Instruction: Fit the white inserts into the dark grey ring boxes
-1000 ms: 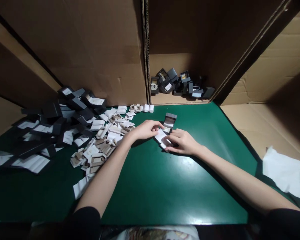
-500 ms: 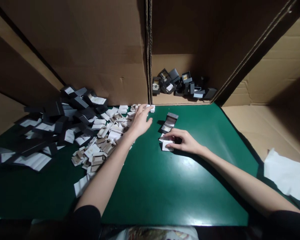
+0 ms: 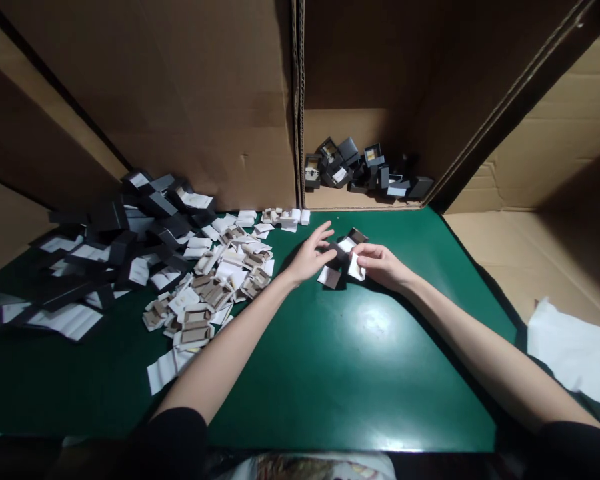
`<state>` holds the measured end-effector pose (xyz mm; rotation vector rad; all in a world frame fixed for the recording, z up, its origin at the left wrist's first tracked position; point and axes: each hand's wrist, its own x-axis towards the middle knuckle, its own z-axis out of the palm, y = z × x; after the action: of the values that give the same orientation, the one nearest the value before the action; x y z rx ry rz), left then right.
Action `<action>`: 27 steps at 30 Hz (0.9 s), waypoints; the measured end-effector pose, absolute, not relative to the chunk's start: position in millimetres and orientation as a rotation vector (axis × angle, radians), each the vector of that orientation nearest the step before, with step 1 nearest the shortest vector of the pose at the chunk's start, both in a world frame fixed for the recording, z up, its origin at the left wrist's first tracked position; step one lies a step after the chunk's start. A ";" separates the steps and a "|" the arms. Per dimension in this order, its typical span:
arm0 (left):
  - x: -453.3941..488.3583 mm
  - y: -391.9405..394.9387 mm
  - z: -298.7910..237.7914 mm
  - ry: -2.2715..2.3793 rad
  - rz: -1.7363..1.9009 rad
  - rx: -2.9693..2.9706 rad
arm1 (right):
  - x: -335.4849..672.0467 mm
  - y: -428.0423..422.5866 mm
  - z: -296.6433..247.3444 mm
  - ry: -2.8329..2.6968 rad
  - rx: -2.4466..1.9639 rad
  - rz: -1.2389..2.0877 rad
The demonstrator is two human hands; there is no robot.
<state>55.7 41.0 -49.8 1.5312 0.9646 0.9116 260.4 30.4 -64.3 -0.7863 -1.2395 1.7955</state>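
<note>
My right hand (image 3: 383, 265) pinches a small white box insert (image 3: 356, 268) between thumb and fingers. Just behind it lies a small black box (image 3: 337, 253) with its lid raised and a white lining showing. My left hand (image 3: 311, 258) is at the left side of this box, fingers spread and thumb tip near the box's edge; whether it touches cannot be made out. A flat white piece (image 3: 329, 277) rests on the green table (image 3: 300, 373) in front of the box.
White and brown folded inserts (image 3: 215, 287) are heaped left of my hands. Farther left is a pile of black boxes (image 3: 115, 240). More small dark boxes (image 3: 365, 167) stand inside a cardboard bay at the back. Crumpled white sheeting (image 3: 575, 347) lies at the right.
My left hand has come right, from the white inserts to the black box. My right hand has moved slightly back and right with the white insert, now tilted. The black box has turned.
</note>
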 end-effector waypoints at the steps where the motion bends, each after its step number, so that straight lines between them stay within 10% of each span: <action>1: 55.3 41.2 -48.2 0.988 0.895 1.513 | 260.3 30.7 -64.5 -1.236 -0.797 1.798; 27: 56.1 44.4 -55.6 1.102 0.943 1.343 | 260.9 39.3 -69.7 -1.240 -0.874 1.222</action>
<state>56.1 44.4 -55.6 1.3427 1.1023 0.9426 260.9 39.3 -69.7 -0.8740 -1.2404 1.2221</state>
